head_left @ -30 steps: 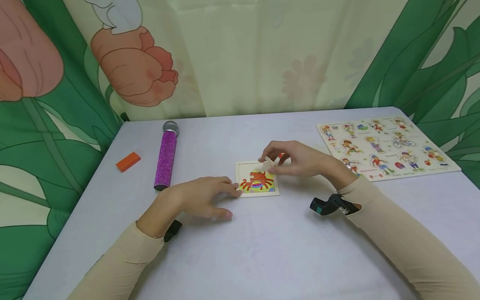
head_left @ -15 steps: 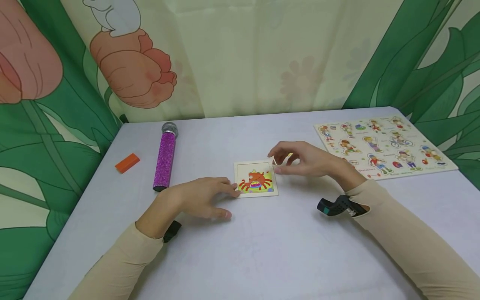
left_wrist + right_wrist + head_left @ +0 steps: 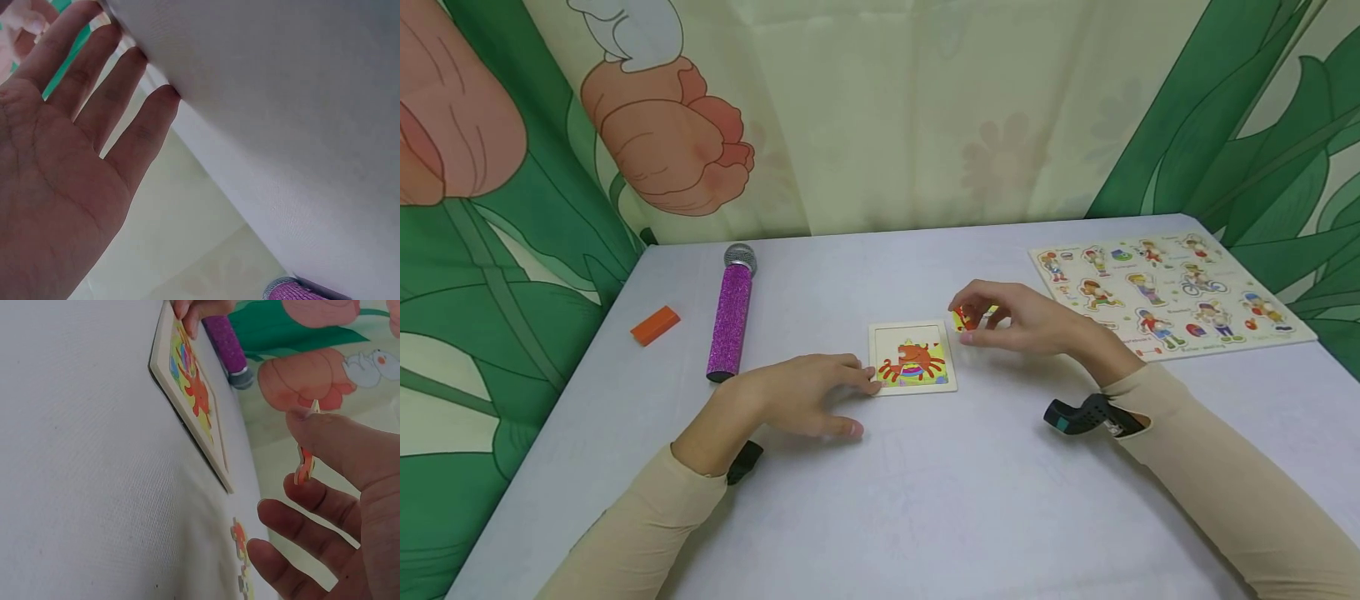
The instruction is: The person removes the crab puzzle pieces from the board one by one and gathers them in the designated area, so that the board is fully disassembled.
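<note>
In the head view a small wooden jigsaw board (image 3: 913,358) lies flat, with a red crab picture filling its lower part and bare wood at the top. My left hand (image 3: 805,393), fingers extended, touches the board's left edge with its fingertips. Just right of the board, my right hand (image 3: 1018,321) pinches a small red and yellow jigsaw piece (image 3: 304,467) between thumb and index finger. Below that hand, more jigsaw pieces (image 3: 240,540) rest on the table, partly hidden by its fingers in the right wrist view.
A purple glitter microphone (image 3: 731,321) and an orange block (image 3: 655,326) lie on the left of the white table (image 3: 910,500). At the back right is a large picture puzzle board (image 3: 1120,317). A printed curtain (image 3: 880,125) hangs behind.
From over the small board's upper right corner, my right hand has moved right, off the board, with a jigsaw piece pinched. My left hand stays at the left edge.
</note>
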{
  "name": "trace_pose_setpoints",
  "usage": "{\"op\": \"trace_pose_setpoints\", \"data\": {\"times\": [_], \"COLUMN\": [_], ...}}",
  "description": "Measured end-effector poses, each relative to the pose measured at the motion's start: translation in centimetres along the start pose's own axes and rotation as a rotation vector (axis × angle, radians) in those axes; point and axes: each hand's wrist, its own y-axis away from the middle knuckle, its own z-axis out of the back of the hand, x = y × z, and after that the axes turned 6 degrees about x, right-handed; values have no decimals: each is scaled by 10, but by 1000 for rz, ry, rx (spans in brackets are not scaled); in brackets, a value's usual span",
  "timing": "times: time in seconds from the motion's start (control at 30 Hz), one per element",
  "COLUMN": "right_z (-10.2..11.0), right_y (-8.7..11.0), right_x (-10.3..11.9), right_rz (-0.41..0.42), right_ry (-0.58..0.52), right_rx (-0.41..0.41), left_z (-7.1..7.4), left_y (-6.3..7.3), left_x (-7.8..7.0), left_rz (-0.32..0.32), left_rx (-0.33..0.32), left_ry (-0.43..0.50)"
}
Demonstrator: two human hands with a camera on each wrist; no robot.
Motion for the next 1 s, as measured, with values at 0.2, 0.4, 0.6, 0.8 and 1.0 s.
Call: {"op": "trace_pose_setpoints", "data": {"times": [0.2, 0.4, 0.6, 0.8, 1.0], "right_z": [2, 3, 3, 2, 2], "right_y": [4, 6, 8, 9, 10], "right_x": [-3, -8, -14, -19, -21], "right_rz": [1, -7, -17, -52, -73], "right_ry": [4, 22, 45, 50, 63], "right_rx": [-6, -15, -15, -1, 17], "left_z": [0, 2, 2, 2, 1], "left_y": [0, 0, 0, 0, -1], "left_x": [0, -2, -3, -4, -3], "left_rz": [2, 18, 27, 48, 60], "left_rx": [-1, 7, 11, 15, 18], "left_ry": [-10, -3, 9, 9, 17]}}
